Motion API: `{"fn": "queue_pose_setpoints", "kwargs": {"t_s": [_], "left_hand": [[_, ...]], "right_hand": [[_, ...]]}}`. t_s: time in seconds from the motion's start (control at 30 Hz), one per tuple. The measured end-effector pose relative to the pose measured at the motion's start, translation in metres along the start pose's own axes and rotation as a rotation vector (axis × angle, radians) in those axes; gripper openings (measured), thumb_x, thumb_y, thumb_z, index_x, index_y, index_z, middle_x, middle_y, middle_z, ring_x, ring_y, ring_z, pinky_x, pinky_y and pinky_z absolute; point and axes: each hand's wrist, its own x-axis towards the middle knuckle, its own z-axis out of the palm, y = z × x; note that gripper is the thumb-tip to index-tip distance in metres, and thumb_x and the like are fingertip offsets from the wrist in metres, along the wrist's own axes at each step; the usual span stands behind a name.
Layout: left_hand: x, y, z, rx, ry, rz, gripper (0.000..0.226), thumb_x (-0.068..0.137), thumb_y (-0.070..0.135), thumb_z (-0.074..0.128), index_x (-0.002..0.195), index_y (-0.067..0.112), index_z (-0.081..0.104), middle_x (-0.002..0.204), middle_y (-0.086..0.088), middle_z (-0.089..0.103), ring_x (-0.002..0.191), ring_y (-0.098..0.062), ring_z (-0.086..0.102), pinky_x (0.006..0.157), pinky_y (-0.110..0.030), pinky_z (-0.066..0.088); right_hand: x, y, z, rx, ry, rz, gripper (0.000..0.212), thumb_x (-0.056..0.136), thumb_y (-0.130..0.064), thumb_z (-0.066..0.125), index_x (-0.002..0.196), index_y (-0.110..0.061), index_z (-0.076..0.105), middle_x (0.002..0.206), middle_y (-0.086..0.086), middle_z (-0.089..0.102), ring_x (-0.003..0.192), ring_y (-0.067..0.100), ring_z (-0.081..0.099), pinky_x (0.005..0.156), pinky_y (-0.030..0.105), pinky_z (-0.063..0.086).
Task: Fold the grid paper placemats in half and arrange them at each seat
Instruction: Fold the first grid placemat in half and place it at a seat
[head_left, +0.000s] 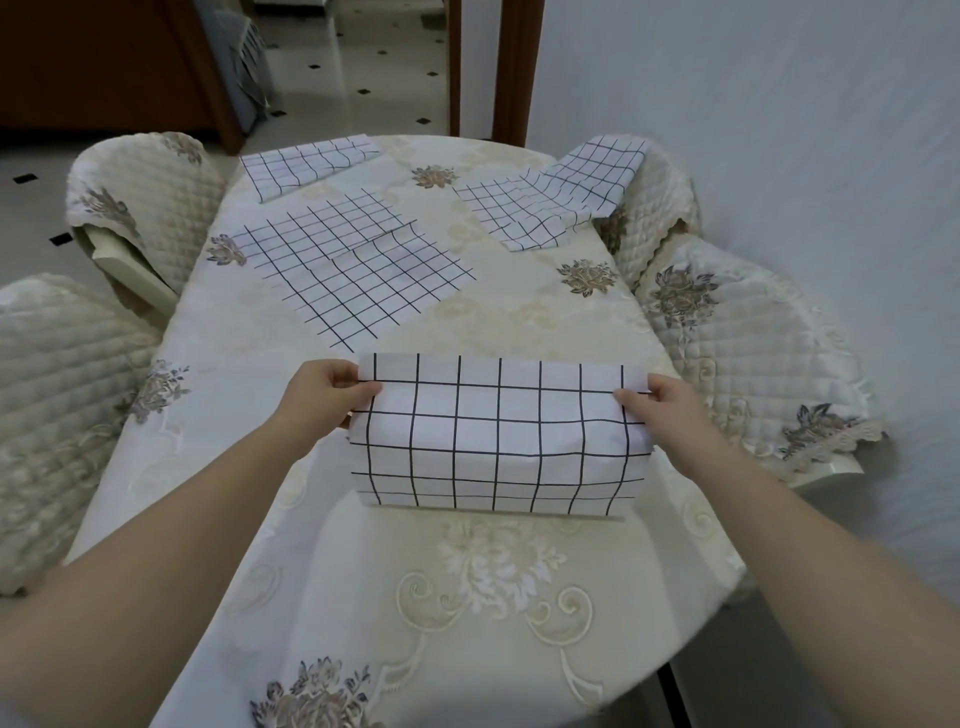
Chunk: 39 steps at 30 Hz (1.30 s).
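Held placemat (496, 436): white paper with a black grid, stretched between the two sets of fingers over the near half of the desk (467, 597). The sheet bows toward the camera. Its top edge is level with the fingertips and its bottom edge is down at the cloth; whether it touches there, cannot tell.

Left hand (322, 397): a narrow pinch on the sheet's left edge. The thumb lies on the near face and the other fingers (343, 370) are at the edge.

Right hand (662, 410): the same narrow pinch on the right edge, thumb on the near face.

Straight beyond the fingers, mid-desk: an open placemat (322, 275) lies flat, turned at an angle. A second sheet (415, 260) overlaps it, with one edge lifted.

Far beyond the left fingers: a corner placemat (306, 166) sits at the desk's far-left edge.

Far beyond the right fingers: a far-right placemat (524, 213) lies partly flat, and grid paper rides up onto a quilted chair cover (660, 218). One sheet or two, cannot tell.

Outside the left fingers are two quilted chairs, far (140, 192) and near (52, 415). Outside the right fingers is another, close to the desk (753, 353).

The desk wears a cream embroidered cloth with floral motifs.
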Motion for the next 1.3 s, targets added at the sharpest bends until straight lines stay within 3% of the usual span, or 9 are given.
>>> {"fn": "queue_pose_setpoints", "kwargs": {"t_s": [0.07,0.2,0.37,0.57,0.63,0.7,0.87,1.07,1.3], "left_hand": [[0.007,-0.007,0.006,0.014,0.013,-0.027,0.007,0.084,0.008,0.068,0.087,0.002,0.07,0.085,-0.019,0.07,0.071,-0.029,0.065,0.072,-0.044,0.059],[0.024,-0.017,0.016,0.028,0.017,-0.085,0.011,0.084,0.01,0.068,0.081,-0.001,0.069,0.075,-0.021,0.065,0.064,-0.028,0.058,0.067,-0.044,0.053],[0.048,-0.02,0.029,0.097,0.047,-0.106,0.01,0.084,0.012,0.069,0.075,0.008,0.07,0.073,-0.012,0.068,0.062,-0.023,0.06,0.069,-0.033,0.051],[0.076,-0.03,0.036,0.158,0.034,-0.17,0.018,0.083,0.016,0.07,0.081,-0.002,0.069,0.075,-0.017,0.064,0.068,-0.024,0.059,0.064,-0.031,0.048],[0.082,-0.033,0.038,0.149,0.025,-0.187,0.01,0.084,0.015,0.07,0.078,0.008,0.069,0.079,-0.013,0.068,0.073,-0.029,0.066,0.073,-0.037,0.057],[0.083,-0.035,0.04,0.152,0.026,-0.198,0.007,0.084,0.015,0.07,0.079,0.019,0.068,0.086,-0.011,0.071,0.082,-0.032,0.069,0.081,-0.042,0.058],[0.086,-0.041,0.046,0.201,0.024,-0.194,0.006,0.086,0.016,0.067,0.092,0.016,0.07,0.09,-0.007,0.07,0.069,-0.014,0.062,0.056,-0.021,0.044],[0.089,-0.047,0.044,0.149,0.042,-0.23,0.007,0.087,0.017,0.066,0.092,0.016,0.07,0.088,-0.006,0.072,0.07,-0.018,0.065,0.055,-0.023,0.046],[0.085,-0.051,0.027,0.036,0.104,-0.275,0.009,0.087,0.008,0.061,0.089,0.012,0.069,0.09,-0.013,0.072,0.086,-0.03,0.069,0.085,-0.043,0.057]], "right_hand": [[0.004,0.006,0.002,-0.008,0.011,0.031,0.044,0.068,-0.036,0.071,0.088,0.002,0.064,0.082,0.025,0.066,0.07,0.026,0.059,0.063,0.042,0.046],[0.017,0.017,0.006,-0.035,0.049,0.076,0.017,0.086,-0.019,0.065,0.078,-0.004,0.065,0.072,0.012,0.06,0.062,0.02,0.053,0.059,0.031,0.039],[0.043,0.031,0.015,-0.068,0.064,0.1,0.026,0.087,-0.019,0.063,0.078,0.005,0.06,0.068,0.011,0.05,0.061,0.018,0.044,0.054,0.027,0.032],[0.072,0.038,0.029,-0.124,0.086,0.105,0.041,0.085,-0.014,0.065,0.056,-0.015,0.036,0.053,0.0,0.029,0.053,0.016,0.03,0.053,0.028,0.021],[0.079,0.042,0.031,-0.128,0.083,0.134,0.033,0.085,-0.014,0.064,0.057,-0.008,0.046,0.053,0.008,0.038,0.057,0.018,0.037,0.054,0.029,0.026],[0.082,0.047,0.033,-0.125,0.075,0.152,0.02,0.086,-0.014,0.064,0.077,0.004,0.064,0.068,0.025,0.058,0.067,0.019,0.05,0.063,0.028,0.037],[0.095,0.06,0.034,-0.087,0.114,0.214,0.028,0.086,-0.015,0.066,0.11,-0.001,0.066,0.1,0.013,0.069,0.097,0.029,0.065,0.094,0.043,0.051],[0.096,0.067,0.031,0.036,0.136,0.27,0.011,0.089,-0.009,0.061,0.098,-0.006,0.065,0.095,0.019,0.069,0.082,0.03,0.067,0.08,0.042,0.059],[0.089,0.072,0.014,0.074,0.196,0.284,0.01,0.091,-0.007,0.057,0.099,-0.006,0.062,0.078,0.009,0.067,0.071,0.019,0.065,0.07,0.025,0.058]]}}
